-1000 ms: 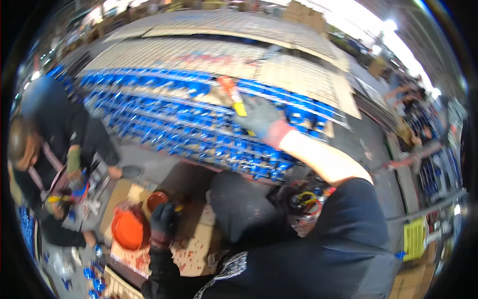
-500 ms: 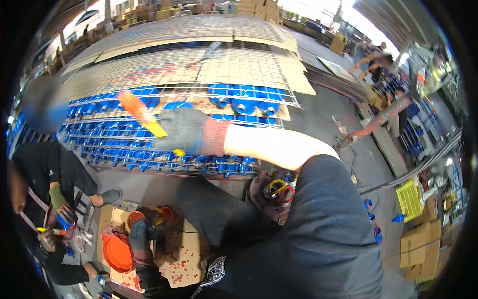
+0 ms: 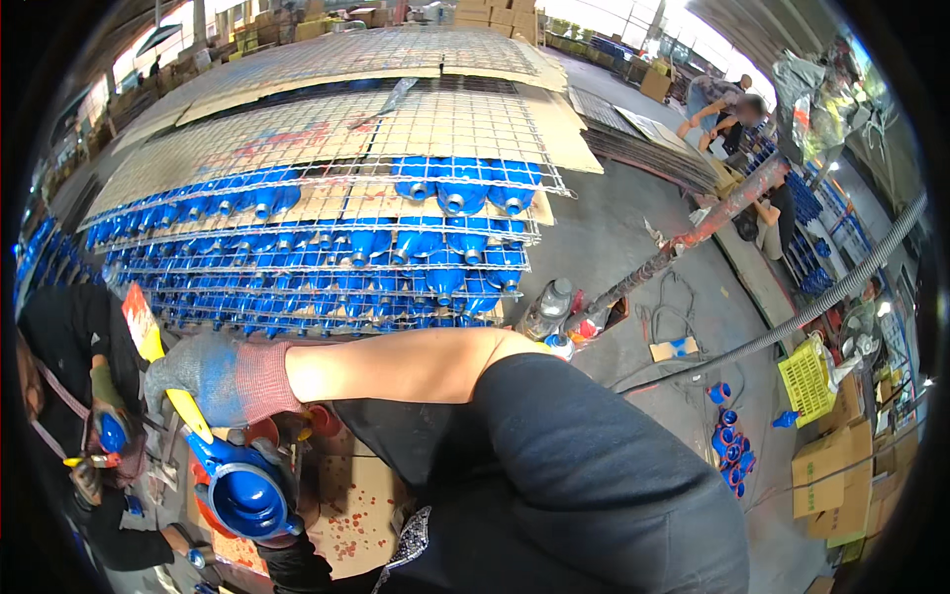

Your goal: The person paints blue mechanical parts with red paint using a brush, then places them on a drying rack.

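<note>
My right hand point(image 3: 220, 381), in a grey knit glove stained blue with a reddish cuff, is closed around the yellow handle of a paintbrush point(image 3: 143, 322). The brush's red-coated bristles point up and away. Just below it, my left hand point(image 3: 285, 470) in a dark glove grips a blue fitting point(image 3: 247, 500), a hollow casting whose wide round mouth faces up. Part of that hand is hidden by the fitting. The handle's lower end comes close to the fitting's upper edge. Beneath the fitting, the red basin point(image 3: 203, 505) is mostly covered.
Wire racks point(image 3: 327, 213) ahead hold several layers of blue castings and cardboard. At left, a seated co-worker point(image 3: 69, 337) holds a blue piece and a brush. Red-spattered cardboard point(image 3: 361, 505) lies below. Rightward are a slanting pole point(image 3: 683, 243), a grey hose point(image 3: 772, 332) and cartons point(image 3: 826, 475).
My right hand has swung from before the racks down and left with the brush, near my left hand. The blue fitting now shows in my left hand, over the basin.
</note>
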